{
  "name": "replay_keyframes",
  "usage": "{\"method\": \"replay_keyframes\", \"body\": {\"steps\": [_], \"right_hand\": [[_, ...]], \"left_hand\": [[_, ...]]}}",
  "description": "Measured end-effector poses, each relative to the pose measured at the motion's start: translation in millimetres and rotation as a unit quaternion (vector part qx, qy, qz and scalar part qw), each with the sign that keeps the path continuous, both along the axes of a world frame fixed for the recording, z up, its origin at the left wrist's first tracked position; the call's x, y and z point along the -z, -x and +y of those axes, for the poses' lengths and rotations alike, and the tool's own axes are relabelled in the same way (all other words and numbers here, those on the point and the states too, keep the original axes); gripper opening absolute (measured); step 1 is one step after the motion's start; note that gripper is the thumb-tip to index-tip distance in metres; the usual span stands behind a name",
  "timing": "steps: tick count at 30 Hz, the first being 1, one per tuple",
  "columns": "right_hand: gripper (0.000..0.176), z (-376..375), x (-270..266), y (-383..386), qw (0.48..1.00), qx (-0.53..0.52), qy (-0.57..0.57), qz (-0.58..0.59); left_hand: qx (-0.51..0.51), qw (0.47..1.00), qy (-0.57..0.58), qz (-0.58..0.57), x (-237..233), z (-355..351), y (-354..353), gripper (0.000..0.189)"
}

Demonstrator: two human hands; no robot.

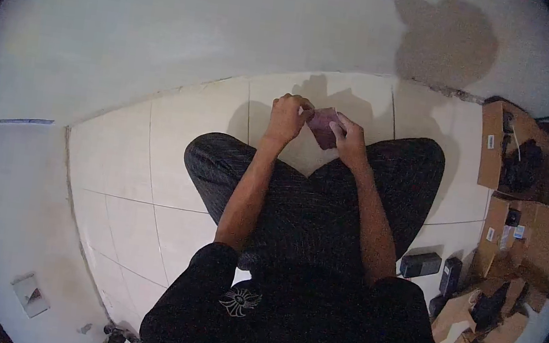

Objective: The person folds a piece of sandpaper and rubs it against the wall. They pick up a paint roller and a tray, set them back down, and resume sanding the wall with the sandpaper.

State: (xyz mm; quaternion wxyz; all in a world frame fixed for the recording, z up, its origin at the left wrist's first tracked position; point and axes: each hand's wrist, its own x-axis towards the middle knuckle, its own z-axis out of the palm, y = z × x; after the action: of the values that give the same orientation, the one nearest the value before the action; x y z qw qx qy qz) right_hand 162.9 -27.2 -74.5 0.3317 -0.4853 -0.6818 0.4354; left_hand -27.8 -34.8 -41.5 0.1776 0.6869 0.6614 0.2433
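Note:
A small, flat, dull purple piece (323,128), perhaps paper or cloth, is held up above the floor in front of my crossed legs. My right hand (349,141) grips its right edge, thumb on the near face. At its upper left corner, the bent fingers of my left hand (286,117) are closed in a pinch. Whether the left fingertips hold the corner or something tiny beside it is too small to tell.
Pale floor tiles (184,184) surround my legs, and a wall (238,23) rises ahead. To the right stand open cardboard boxes (491,147) with dark items inside. Black power bricks (420,265) lie near my right knee. A wall socket plate (31,295) is at lower left.

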Motion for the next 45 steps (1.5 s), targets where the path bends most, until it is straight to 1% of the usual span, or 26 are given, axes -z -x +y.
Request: {"method": "replay_keyframes", "body": {"steps": [4,6,10,13,15,16,18,21,25,27,31,33,36,39,43,45], "right_hand": [[0.036,0,-4,-2,1.0,-0.007,-0.015,-0.002],[0.036,1,-1,-1,1.0,-0.006,-0.007,0.015],[0.036,-1,0,0,0.999,0.0,-0.006,0.032],[0.036,-2,5,-1,1.0,0.004,-0.001,0.021],[0.035,-2,11,0,0.999,0.018,-0.015,-0.049],[0.035,-2,10,0,0.999,0.018,-0.015,-0.049],[0.034,-1,3,0,1.0,-0.003,0.018,0.01],[0.034,-1,-14,-1,1.0,-0.011,0.027,0.01],[0.034,0,-2,-1,1.0,-0.017,0.019,-0.015],[0.033,-2,-5,-1,1.0,-0.01,0.003,0.012],[0.033,-1,-14,-1,0.999,-0.028,0.03,-0.001],[0.034,-3,-13,-1,1.0,-0.004,0.013,-0.004],[0.033,-3,-6,0,1.0,0.002,0.006,0.007],[0.033,-2,-7,-2,1.0,-0.005,-0.001,-0.027],[0.034,-3,-15,-2,1.0,-0.004,0.018,-0.014],[0.037,-1,-12,-3,0.999,-0.026,0.036,-0.005]], "left_hand": [[-0.003,0.999,0.036,-0.002,2,2,2,0.008],[0.005,0.999,0.029,-0.039,4,2,3,0.008],[-0.006,0.999,0.036,-0.019,5,4,2,0.008],[-0.018,0.999,0.051,-0.009,-2,2,0,0.008],[-0.025,0.998,0.06,-0.002,-3,2,0,0.009],[-0.025,0.998,0.06,-0.002,-1,2,0,0.009],[-0.021,0.999,0.041,0.002,2,2,1,0.01],[-0.026,0.998,0.046,0.016,5,3,2,0.011],[-0.03,0.998,0.05,0.015,3,3,2,0.011],[-0.043,0.997,0.048,0.044,1,2,2,0.011],[-0.035,0.999,0.014,0.037,-3,2,1,0.016],[-0.048,0.998,0.035,0.009,-5,1,0,0.017],[-0.037,0.998,0.049,-0.018,-7,2,-1,0.018],[-0.019,0.999,0.027,-0.004,-9,-1,-3,0.018],[-0.011,0.999,0.031,0.009,-6,-1,-1,0.017],[-0.016,0.998,0.061,-0.001,0,1,2,0.014]]}}
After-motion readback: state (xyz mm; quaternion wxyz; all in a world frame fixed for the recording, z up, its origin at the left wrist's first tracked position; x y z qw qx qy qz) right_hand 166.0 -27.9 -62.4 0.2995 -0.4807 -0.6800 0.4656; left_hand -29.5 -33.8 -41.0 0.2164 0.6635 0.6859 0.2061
